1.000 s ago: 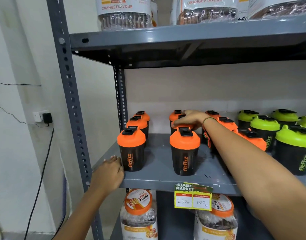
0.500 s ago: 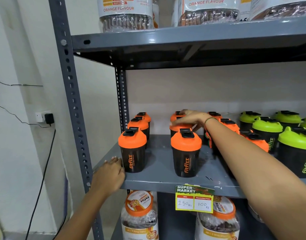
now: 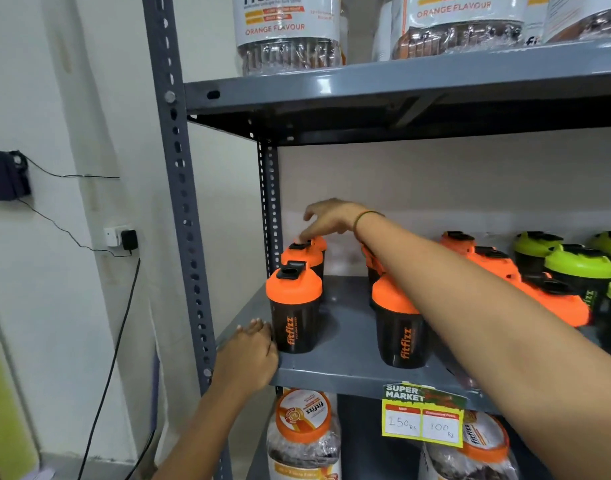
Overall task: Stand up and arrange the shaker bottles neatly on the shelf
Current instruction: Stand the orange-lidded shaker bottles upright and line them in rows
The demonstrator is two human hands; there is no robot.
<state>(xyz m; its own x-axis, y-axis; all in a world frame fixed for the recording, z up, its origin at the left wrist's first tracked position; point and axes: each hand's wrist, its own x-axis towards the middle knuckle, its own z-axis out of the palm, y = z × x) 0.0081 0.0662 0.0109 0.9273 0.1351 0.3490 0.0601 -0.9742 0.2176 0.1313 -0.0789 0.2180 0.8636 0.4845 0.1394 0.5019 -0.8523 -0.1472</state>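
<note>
- Left hand (image 3: 247, 355): lies flat on the front left corner of the shelf (image 3: 349, 374), fingers loosely spread and holding nothing, fingertips just beside the base of the front left bottle (image 3: 293, 311).
- Left file: three orange-lidded bottles stand upright one behind the other against the rear post. The right hand (image 3: 331, 220) hovers over the middle and rear lids, fingers half open and curled down, one fingertip at or just above the middle lid's black cap (image 3: 299, 244). Whether it touches I cannot tell; it has hold of nothing.
- Handling, as a judgement: the bottles look like empty, stiff plastic, so light and easy to tip, with smooth walls. The domed lid gives a fair top grip; the flip cap is the weak point, so I would take the lid rim or the body below it.
- Centre: another orange bottle (image 3: 401, 327) stands upright at the front, partly hidden by the right forearm, with more behind.
- Right: further orange bottles crowd together, one seeming tilted, then green-lidded ones (image 3: 579, 268) upright.
</note>
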